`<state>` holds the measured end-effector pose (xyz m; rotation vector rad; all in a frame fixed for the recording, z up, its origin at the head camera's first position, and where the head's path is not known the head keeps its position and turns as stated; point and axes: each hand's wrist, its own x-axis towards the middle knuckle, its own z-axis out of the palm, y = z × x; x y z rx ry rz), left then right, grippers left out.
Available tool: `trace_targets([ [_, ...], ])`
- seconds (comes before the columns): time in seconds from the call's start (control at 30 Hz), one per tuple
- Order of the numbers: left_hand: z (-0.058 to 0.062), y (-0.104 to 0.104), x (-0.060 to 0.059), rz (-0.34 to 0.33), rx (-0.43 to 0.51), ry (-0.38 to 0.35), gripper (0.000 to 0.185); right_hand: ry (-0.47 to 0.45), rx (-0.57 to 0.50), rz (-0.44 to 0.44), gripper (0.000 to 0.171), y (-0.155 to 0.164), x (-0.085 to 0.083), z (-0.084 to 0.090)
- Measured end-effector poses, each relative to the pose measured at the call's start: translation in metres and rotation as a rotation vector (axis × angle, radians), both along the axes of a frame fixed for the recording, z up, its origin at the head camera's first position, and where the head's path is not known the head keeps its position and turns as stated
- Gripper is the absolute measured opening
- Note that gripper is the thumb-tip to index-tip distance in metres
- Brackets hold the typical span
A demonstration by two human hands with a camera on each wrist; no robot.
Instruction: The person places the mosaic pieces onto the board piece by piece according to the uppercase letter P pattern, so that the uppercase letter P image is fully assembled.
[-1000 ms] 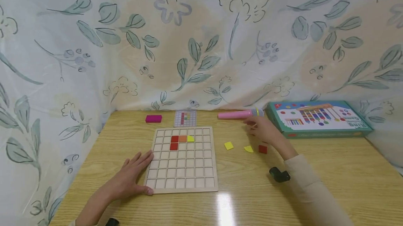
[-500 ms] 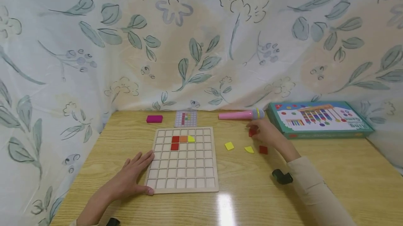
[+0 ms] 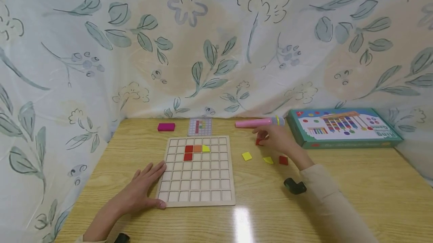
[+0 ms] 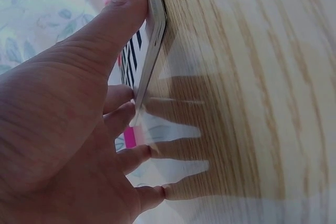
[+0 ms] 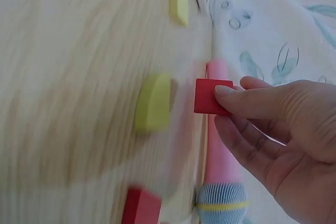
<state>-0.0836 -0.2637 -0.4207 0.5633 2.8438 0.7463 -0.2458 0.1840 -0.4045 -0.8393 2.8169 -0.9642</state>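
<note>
A wooden grid board (image 3: 197, 194) lies flat on the table, with two red tiles (image 3: 188, 152), an orange tile and a yellow piece (image 3: 205, 148) set in its upper rows. My left hand (image 3: 143, 188) rests flat against the board's left edge (image 4: 152, 45), fingers straight. Over the table right of the board, my right hand (image 3: 275, 139) pinches a red square tile (image 5: 211, 97) between thumb and fingertips. Loose on the table lie a yellow square (image 3: 246, 156), a yellow rounded piece (image 3: 268, 160) and a red square (image 3: 283, 160).
A pink toy microphone (image 3: 258, 122) lies along the back edge. A green game box (image 3: 341, 128) sits at the back right, a pattern card (image 3: 200, 126) and a magenta block (image 3: 166, 126) behind the board. A flowered cloth (image 3: 216, 40) hangs behind the table.
My right hand has lifted a red tile from the table near the microphone and moved left with it. The left hand has stayed on the board's edge.
</note>
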Motion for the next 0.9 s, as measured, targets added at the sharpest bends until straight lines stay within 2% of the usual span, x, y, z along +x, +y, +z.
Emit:
trace_targets([
  [0.13,0.001,0.0,0.0,0.001,0.0,-0.001,0.112,-0.012,-0.088,0.06,0.042,-0.017,0.0,0.002],
  [0.27,0.001,0.001,0.0,0.001,0.0,-0.001,0.112,-0.026,-0.116,0.112,0.047,-0.033,0.001,0.004],
  [0.47,0.001,0.0,0.0,0.004,0.0,-0.009,0.113,-0.031,-0.065,0.12,0.032,-0.058,0.004,0.001],
  [0.67,0.0,0.0,-0.001,0.002,0.001,-0.003,0.113,-0.068,-0.024,0.117,0.031,-0.084,0.012,0.0],
  [0.9,-0.001,0.0,-0.001,-0.004,0.01,0.01,0.112,-0.023,-0.03,0.109,0.029,-0.11,0.018,0.001],
])
